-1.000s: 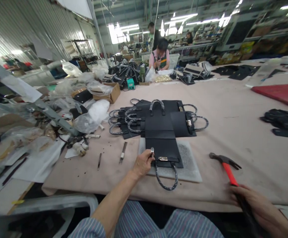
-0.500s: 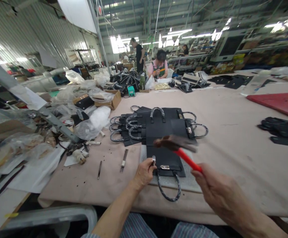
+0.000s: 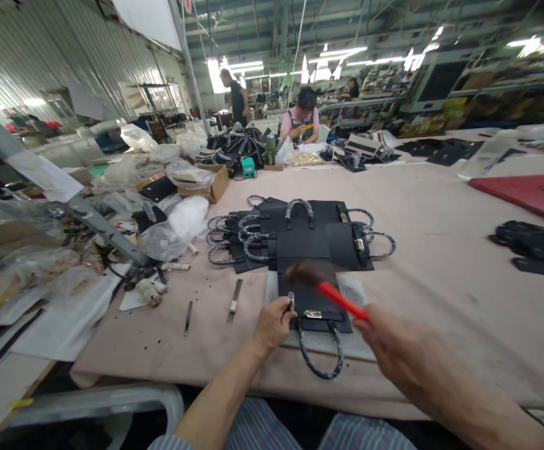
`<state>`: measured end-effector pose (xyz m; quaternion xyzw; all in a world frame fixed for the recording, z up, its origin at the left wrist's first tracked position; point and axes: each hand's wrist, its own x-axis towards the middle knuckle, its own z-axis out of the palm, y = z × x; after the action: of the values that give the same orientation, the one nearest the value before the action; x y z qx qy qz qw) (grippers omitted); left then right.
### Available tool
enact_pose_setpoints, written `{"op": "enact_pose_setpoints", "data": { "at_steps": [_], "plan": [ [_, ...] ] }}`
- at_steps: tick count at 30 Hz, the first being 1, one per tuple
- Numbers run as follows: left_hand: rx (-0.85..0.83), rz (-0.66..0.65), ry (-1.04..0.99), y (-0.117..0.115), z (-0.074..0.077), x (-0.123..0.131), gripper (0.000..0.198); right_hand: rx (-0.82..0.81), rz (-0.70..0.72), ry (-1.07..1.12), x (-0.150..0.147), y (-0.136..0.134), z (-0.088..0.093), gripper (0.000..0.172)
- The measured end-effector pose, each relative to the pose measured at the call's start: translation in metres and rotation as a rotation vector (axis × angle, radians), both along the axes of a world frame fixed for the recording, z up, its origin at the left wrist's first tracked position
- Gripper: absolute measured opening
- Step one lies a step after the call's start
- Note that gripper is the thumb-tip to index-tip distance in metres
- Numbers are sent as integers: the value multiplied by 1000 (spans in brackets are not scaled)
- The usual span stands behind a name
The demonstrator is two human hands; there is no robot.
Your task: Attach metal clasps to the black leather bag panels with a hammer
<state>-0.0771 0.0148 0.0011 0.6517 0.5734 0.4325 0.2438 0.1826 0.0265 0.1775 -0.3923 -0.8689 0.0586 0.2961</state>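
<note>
My left hand (image 3: 272,323) pinches a small metal punch (image 3: 291,301) upright on the near edge of a black leather bag panel (image 3: 313,299). The panel has a metal clasp (image 3: 313,314) and a braided handle (image 3: 321,351), and lies on a grey pad (image 3: 360,292). My right hand (image 3: 400,353) grips a hammer (image 3: 324,285) with a red shaft. Its blurred head hangs just above the punch.
Several more black bag panels (image 3: 300,234) with braided handles lie stacked behind. Two small metal tools (image 3: 233,300) rest on the beige table (image 3: 440,250) to the left. Plastic bags and boxes (image 3: 178,219) crowd the left side. A person (image 3: 302,117) sits at the far end.
My right hand has brought the hammer from the table's right side in over the panel, and its head has dropped toward the punch. My left hand has kept still.
</note>
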Motion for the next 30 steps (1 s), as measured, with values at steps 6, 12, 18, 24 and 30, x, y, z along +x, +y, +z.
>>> {"op": "enact_pose_setpoints", "data": {
  "at_steps": [6, 12, 18, 24, 30],
  "plan": [
    [-5, 6, 3, 1, 1, 0, 11, -77, -49, -13, -12, 8, 18, 44],
    [-11, -3, 25, 1, 2, 2, 11, -141, -5, 64, -17, 2, -3, 40],
    [-2, -10, 34, 3, -2, 0, 12, -475, -193, -177, 42, 18, -50, 42],
    [-10, -23, 62, 4, 0, -3, 12, -959, -548, 38, 114, 19, -126, 42],
    [-23, -13, 56, 5, 4, -2, 15, -442, -629, -313, 130, 15, -164, 34]
  ]
}}
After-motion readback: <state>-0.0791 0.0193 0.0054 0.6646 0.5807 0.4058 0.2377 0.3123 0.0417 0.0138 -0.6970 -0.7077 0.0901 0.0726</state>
